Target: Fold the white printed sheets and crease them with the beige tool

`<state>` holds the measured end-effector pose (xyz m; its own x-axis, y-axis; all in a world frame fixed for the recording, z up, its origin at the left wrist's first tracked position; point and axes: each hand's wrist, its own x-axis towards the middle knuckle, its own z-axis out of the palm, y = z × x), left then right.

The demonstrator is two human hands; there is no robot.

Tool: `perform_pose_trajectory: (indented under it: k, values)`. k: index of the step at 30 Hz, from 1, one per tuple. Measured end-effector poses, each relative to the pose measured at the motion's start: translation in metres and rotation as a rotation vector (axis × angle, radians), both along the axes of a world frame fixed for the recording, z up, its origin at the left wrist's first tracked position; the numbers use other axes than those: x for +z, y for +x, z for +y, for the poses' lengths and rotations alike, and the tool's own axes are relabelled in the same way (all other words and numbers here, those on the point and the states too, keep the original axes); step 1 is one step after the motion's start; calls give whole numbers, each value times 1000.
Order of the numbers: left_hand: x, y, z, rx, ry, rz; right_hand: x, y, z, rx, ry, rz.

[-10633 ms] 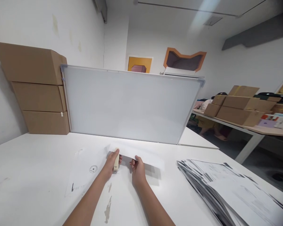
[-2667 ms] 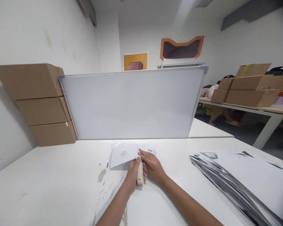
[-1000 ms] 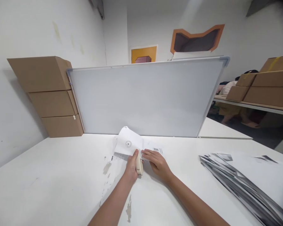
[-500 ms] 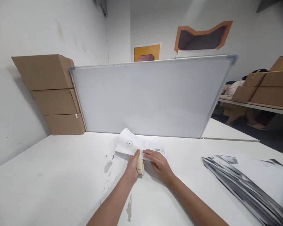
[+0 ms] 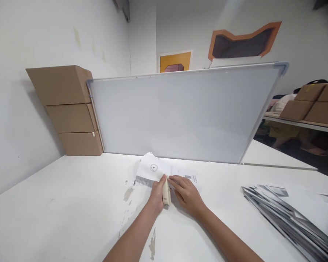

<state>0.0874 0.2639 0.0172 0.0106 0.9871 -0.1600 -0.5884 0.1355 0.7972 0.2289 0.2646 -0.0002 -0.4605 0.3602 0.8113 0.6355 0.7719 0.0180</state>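
One cream stapler (image 5: 166, 193) lay on the white worktop (image 5: 57, 203), just in front of the whiteboard (image 5: 180, 114). The left hand (image 5: 157, 191) was clamped around the stapler. The right hand (image 5: 187, 192) lay flat, fingers spread, on the papers (image 5: 164, 170) just beside the stapler. The two hands were close together, nearly touching. The sheets lay overlapped between the hands and the whiteboard, so their count could not be read; one carried a round stamp. Three cardboard boxes (image 5: 68, 109) stood stacked left of the whiteboard. One fanned pile of printed sheets (image 5: 289, 214) lay right of the whiteboard, well apart from the hands.
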Motion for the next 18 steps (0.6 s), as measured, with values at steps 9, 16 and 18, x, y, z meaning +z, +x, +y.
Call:
perform_pose_trajectory:
  k: [9, 16, 18]
  values:
    - [-2, 0, -3, -170, 75, 11, 1, 5, -1, -74, -113, 5]
    - [-2, -1, -3, -215, 107, 74, 2, 7, 0, -65, -162, 3]
    - [-3, -1, -2, -218, 102, 73, 3, 7, 1, -63, -185, 8]
